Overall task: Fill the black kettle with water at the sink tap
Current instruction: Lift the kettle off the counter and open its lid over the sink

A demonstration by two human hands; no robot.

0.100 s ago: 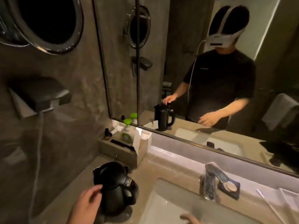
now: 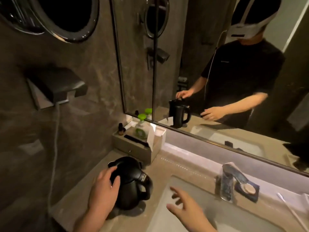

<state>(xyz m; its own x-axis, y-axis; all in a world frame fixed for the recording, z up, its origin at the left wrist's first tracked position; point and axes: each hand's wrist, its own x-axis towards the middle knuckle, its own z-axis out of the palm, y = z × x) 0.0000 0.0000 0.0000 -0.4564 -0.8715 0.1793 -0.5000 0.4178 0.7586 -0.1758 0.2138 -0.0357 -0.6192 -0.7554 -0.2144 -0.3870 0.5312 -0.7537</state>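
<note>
The black kettle [image 2: 132, 181] stands upright on the counter left of the sink basin [image 2: 200, 213], its handle turned toward the basin. My left hand [image 2: 103, 190] lies on the kettle's lid and left side, fingers spread over the top without clasping it. My right hand [image 2: 185, 206] hovers over the basin with its fingers apart and nothing in it, a short way right of the handle. The chrome tap [image 2: 229, 180] rises at the basin's far edge, to the right of both hands.
A tray [image 2: 138, 148] with a green-capped bottle [image 2: 141, 126], small dark bottle and tissue box stands behind the kettle. A soap dish [image 2: 247, 190] sits beside the tap. The wall mirror [image 2: 217, 64] reflects the person and kettle. A wall dispenser [image 2: 56, 86] juts out at left.
My right hand has come up into view over the basin toward the kettle. My left hand has slid further onto the kettle's lid.
</note>
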